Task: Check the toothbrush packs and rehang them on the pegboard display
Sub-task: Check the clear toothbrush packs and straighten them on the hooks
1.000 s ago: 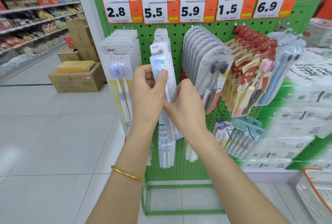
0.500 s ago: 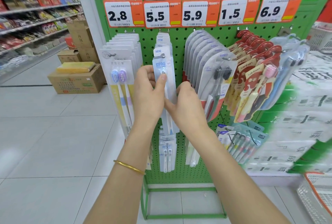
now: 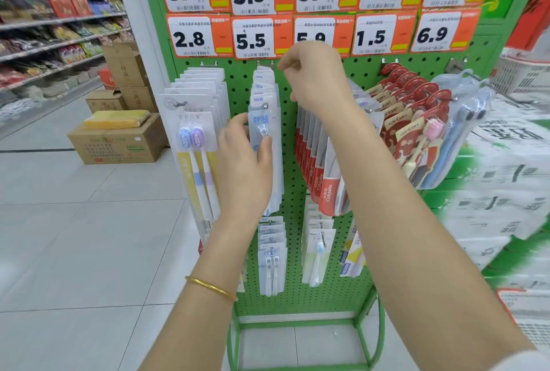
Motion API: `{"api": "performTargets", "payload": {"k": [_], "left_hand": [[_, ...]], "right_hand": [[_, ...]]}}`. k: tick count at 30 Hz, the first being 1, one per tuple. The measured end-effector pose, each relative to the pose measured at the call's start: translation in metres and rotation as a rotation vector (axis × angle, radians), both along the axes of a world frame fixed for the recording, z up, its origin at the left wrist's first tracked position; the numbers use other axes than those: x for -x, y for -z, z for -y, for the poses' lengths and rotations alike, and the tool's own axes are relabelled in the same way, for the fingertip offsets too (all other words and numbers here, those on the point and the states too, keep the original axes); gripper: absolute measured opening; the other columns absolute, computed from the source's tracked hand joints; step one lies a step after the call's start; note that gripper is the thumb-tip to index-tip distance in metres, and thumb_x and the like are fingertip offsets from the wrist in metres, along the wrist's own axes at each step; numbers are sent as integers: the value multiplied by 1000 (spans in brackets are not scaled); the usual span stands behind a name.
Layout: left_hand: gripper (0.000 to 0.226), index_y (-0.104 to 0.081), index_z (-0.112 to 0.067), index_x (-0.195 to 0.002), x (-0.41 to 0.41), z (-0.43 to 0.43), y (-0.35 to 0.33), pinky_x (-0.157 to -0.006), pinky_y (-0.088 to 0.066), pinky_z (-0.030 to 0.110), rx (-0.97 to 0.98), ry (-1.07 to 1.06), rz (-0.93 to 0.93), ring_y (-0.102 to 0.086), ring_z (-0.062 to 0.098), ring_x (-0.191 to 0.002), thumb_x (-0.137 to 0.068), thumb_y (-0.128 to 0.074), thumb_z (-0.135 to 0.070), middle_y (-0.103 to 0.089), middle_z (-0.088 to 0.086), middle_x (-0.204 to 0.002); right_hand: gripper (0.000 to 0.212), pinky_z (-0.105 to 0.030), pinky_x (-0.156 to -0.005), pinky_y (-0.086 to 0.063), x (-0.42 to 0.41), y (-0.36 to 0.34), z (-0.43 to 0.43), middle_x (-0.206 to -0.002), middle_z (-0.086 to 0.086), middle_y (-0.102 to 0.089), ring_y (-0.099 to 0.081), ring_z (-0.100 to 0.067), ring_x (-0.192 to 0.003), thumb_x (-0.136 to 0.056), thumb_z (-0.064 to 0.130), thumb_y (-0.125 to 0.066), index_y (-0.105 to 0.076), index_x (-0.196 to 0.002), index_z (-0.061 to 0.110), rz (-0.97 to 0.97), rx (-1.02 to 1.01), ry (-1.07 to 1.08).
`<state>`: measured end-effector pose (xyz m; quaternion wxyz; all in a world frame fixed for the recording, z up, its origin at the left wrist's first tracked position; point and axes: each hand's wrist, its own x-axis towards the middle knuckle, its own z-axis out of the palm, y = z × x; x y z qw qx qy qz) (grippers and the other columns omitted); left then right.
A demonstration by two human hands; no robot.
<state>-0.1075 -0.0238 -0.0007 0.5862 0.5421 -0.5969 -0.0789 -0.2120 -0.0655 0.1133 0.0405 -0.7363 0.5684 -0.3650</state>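
Observation:
A green pegboard (image 3: 291, 162) carries rows of hanging toothbrush packs. My left hand (image 3: 245, 168) pinches the front pale-blue toothbrush pack (image 3: 263, 123) of the middle row, thumb on its face and fingers behind its left edge. That pack's hole sits at the peg tip (image 3: 265, 106). My right hand (image 3: 317, 79) is raised higher, fingers curled, in front of the tops of the red-and-grey Colgate packs (image 3: 323, 189). What its fingers touch is hidden.
Twin-brush packs (image 3: 193, 138) hang at the left, red-topped packs (image 3: 413, 120) and clear pouches (image 3: 464, 120) at the right, smaller packs (image 3: 272, 257) below. Price cards (image 3: 253, 37) line the top. Cardboard boxes (image 3: 119, 141) stand on the floor to the left, stacked cartons (image 3: 500, 186) to the right.
My right hand has left the pale-blue pack and risen to the top of the Colgate row. The left hand stays on the pack, which now hangs at the peg tip.

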Motion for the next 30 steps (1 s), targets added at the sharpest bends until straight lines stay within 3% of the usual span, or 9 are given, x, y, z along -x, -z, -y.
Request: {"api": "performTargets", "payload": {"k": [8,13,17,21,25,27,30], "left_hand": [[48,-38,-5,-136,8,-9,0,-97,-43,43,48,-100,94,-47,25,-117,-92,-56,-13,-47,12,-126],[53,-34,0,-138,10,-14,1,-100,-40,46,89,-110,102,-45,31,-121,-91,-57,-8,-42,17,-131],[55,-33,-1,-139,10,-16,0,-102,-40,46,128,-110,110,-43,30,-125,-90,-57,-7,-39,17,-134],[52,-38,2,-136,13,-19,-3,-107,-34,36,195,-147,129,-37,26,-126,-88,-57,-5,-40,18,-135],[48,-45,3,-131,16,-24,-5,-108,-26,25,273,-186,145,-36,24,-125,-85,-59,-3,-43,20,-132],[46,-49,2,-128,18,-27,-6,-108,-27,24,309,-190,144,-38,23,-123,-84,-60,-2,-45,19,-129],[40,-52,0,-123,21,-31,-7,-106,-33,28,336,-159,142,-42,23,-118,-84,-59,-2,-46,17,-123]], "right_hand": [[23,-34,-82,-54,-10,-7,38,-107,-12,-67,-60,-23,-82,-93,3,-51,-69,-107,9,-41,-64,-18],[17,-34,-82,-55,-14,-6,48,-99,-14,-68,-65,-27,-86,-92,5,-56,-70,-102,4,-39,-106,0],[18,-33,-76,-55,-14,-4,52,-85,-13,-64,-59,-26,-74,-91,3,-53,-69,-100,-1,-30,-96,46],[15,-29,-71,-49,-10,-3,49,-94,-13,-66,-63,-26,-90,-88,-2,-50,-65,-89,0,-38,-75,92],[33,-28,-60,-40,-3,-3,35,-59,-6,-36,-47,-25,-61,-83,-8,-45,-36,-57,10,-80,-39,147],[37,-25,-49,-29,1,-4,21,-56,-5,-25,-30,-18,-50,-81,-8,-43,-28,-55,13,-90,-16,169],[38,-26,-44,-17,5,-5,0,-56,-4,-20,-20,-16,-48,-80,-6,-44,-24,-55,14,-86,27,190]]}}
